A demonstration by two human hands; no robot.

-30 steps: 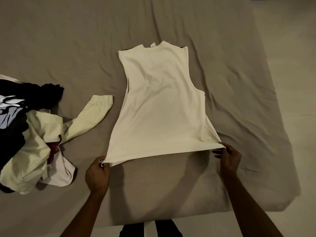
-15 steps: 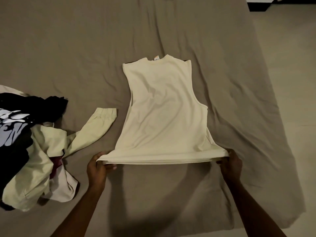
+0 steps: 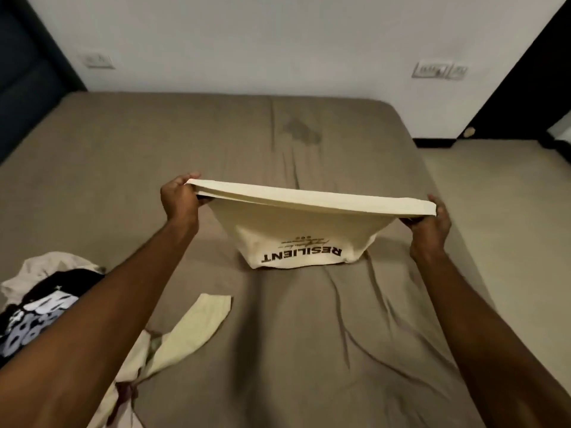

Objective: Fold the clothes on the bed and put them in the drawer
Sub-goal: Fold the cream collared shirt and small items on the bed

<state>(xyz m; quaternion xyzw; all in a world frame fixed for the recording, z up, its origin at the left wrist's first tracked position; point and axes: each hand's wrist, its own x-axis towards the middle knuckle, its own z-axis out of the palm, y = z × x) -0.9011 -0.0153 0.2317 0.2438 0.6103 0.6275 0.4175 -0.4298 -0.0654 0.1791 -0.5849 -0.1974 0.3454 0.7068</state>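
A cream sleeveless shirt [image 3: 296,233] with black "RESILIENT" lettering is lifted by its hem above the middle of the brown bed [image 3: 278,350]. Its lower part still touches the sheet, and the print faces me upside down. My left hand [image 3: 180,200] grips the hem's left corner. My right hand [image 3: 431,222] grips the right corner. Both arms reach forward over the bed, and the hem is stretched taut between the hands.
A pile of unfolded clothes [image 3: 40,304] lies at the bed's left edge, with a black printed garment on top and a pale sleeve [image 3: 197,325] trailing toward the middle. A white wall [image 3: 278,41] stands behind the bed. Floor [image 3: 509,227] lies to the right.
Both hands have raised the shirt's hem off the sheet and carried it forward, away from me, turning the printed side up. The view has tilted up to show the wall.
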